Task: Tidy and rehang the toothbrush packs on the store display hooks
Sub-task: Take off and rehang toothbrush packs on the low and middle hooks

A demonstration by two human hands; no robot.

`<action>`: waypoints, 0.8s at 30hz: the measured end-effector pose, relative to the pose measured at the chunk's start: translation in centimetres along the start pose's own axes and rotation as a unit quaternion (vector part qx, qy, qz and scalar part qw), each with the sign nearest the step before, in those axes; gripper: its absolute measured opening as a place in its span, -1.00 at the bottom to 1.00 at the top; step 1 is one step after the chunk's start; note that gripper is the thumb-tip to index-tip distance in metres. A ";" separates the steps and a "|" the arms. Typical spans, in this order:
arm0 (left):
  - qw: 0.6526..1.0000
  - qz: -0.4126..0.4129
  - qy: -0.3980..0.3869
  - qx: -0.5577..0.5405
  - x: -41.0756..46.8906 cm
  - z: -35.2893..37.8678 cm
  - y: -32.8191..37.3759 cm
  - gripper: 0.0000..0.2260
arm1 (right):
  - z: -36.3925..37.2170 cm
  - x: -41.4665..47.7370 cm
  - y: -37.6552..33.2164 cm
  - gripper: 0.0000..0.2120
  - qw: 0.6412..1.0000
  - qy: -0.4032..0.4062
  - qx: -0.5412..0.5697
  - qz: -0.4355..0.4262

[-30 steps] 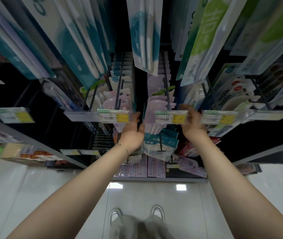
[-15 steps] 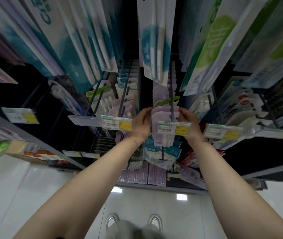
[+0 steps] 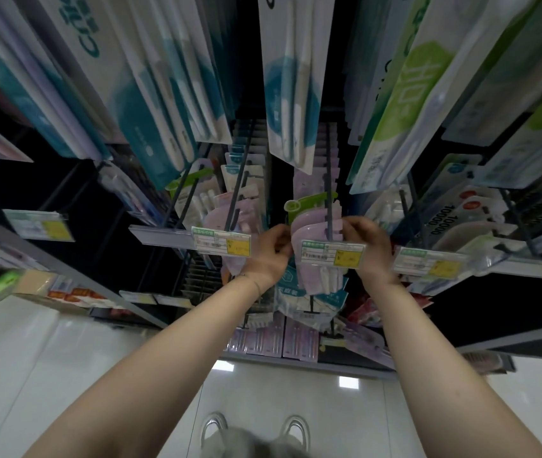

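Pale purple toothbrush packs (image 3: pixel 309 231) hang on a dark metal display hook (image 3: pixel 330 193) behind a white and yellow price tag (image 3: pixel 332 255). My left hand (image 3: pixel 271 251) grips the left edge of the front purple pack with curled fingers. My right hand (image 3: pixel 363 241) pinches the pack's top right corner beside the hook. A green-topped pack (image 3: pixel 309 204) sits just behind the purple ones on the same hook. The lower part of the purple packs hangs below the price tag between my wrists.
Neighbouring hooks carry more packs: purple ones on the left hook (image 3: pixel 239 200), white packs at right (image 3: pixel 454 219). Large teal (image 3: pixel 291 90) and green (image 3: pixel 405 100) packs hang from the row above. More packs (image 3: pixel 309 302) hang below. A shelf edge (image 3: pixel 64 269) runs at left.
Both hands rose from below the price tags to the purple packs on the middle hook and took hold of the front pack. The view tilted slightly upward.
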State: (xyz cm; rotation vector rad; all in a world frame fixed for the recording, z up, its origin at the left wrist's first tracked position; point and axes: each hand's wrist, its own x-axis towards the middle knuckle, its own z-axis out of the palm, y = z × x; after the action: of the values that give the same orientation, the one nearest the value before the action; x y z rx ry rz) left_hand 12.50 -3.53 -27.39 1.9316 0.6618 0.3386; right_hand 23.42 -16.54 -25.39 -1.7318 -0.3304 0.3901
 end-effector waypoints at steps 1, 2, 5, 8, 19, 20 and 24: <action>1.000 -0.007 0.001 0.000 0.2 0.0 -0.1 -0.87 | 0.1 -0.1 -0.1 -0.91 1.000 -0.002 0.001 -0.003; 1.000 -0.012 0.002 0.002 0.3 -0.1 -0.1 -0.88 | 0.1 -0.1 -0.2 -0.90 1.000 -0.005 -0.001 -0.006; 1.000 -0.024 0.003 0.019 0.5 -0.2 -0.5 -0.89 | 0.2 0.1 -0.2 -0.89 1.000 -0.013 0.004 0.001; 0.999 -0.033 0.000 0.037 0.6 -0.4 -1.1 -0.89 | 0.1 0.1 -0.2 -0.84 0.999 -0.036 0.014 0.001; 0.996 -0.041 -0.033 0.066 1.2 -0.3 -1.5 -0.85 | 0.1 -0.3 -0.9 -0.86 0.999 -0.033 0.038 0.018; 0.997 -0.042 -0.034 0.057 1.3 -0.2 -1.4 -0.85 | 0.1 -0.4 -0.9 -0.86 0.999 -0.029 0.035 0.017; 0.998 -0.042 -0.042 0.032 1.3 -0.1 -1.2 -0.83 | 0.1 -0.5 -1.3 -0.86 1.000 -0.016 0.020 0.012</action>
State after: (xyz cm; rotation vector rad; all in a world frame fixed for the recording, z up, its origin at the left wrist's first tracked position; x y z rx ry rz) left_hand 13.16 -2.31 -28.54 1.9607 0.7037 0.1849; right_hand 22.91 -16.41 -24.12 -1.6935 -0.3230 0.4381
